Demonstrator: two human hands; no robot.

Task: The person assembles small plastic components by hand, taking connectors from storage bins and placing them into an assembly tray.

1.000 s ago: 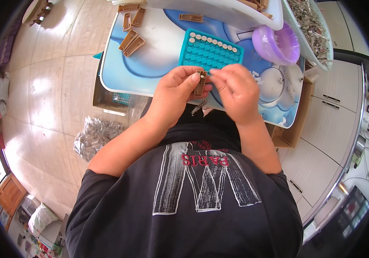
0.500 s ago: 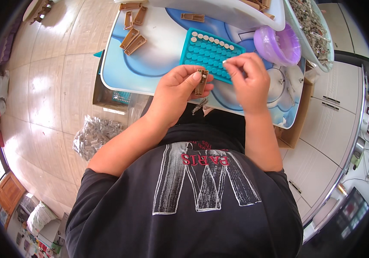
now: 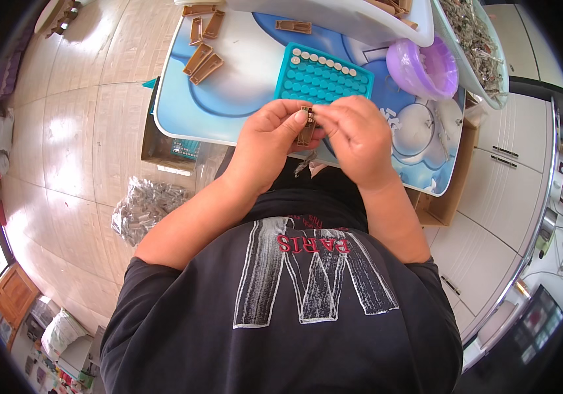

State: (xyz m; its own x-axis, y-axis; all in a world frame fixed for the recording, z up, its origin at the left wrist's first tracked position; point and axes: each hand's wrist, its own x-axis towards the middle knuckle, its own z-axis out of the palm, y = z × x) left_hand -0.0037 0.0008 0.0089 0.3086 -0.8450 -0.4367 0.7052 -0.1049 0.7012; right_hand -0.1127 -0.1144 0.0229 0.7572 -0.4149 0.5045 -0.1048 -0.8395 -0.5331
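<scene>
My left hand (image 3: 265, 134) is closed round a narrow brown plastic casing (image 3: 306, 134), its thumb on the near face and its open side up. Small silvery parts show inside the casing near its upper end. My right hand (image 3: 359, 136) is pinched at that upper end, fingertips touching it; what they hold is too small and hidden to make out. Just beyond both hands lies a teal tray (image 3: 321, 82) with rows of round pockets. Several silvery-white discs (image 3: 322, 60) fill its far row and the start of the second.
More brown casings (image 3: 206, 67) lie at the table's far left. A purple bowl (image 3: 419, 69), a white bin (image 3: 386, 20) and a basket of small metal parts (image 3: 472, 39) stand at the far right. A bag of silvery pieces (image 3: 147, 207) is on the floor to the left.
My right hand has moved left and nearer, from over the tray with a small whitish piece in its pinch, to the upper end of the casing. My left hand stays in place.
</scene>
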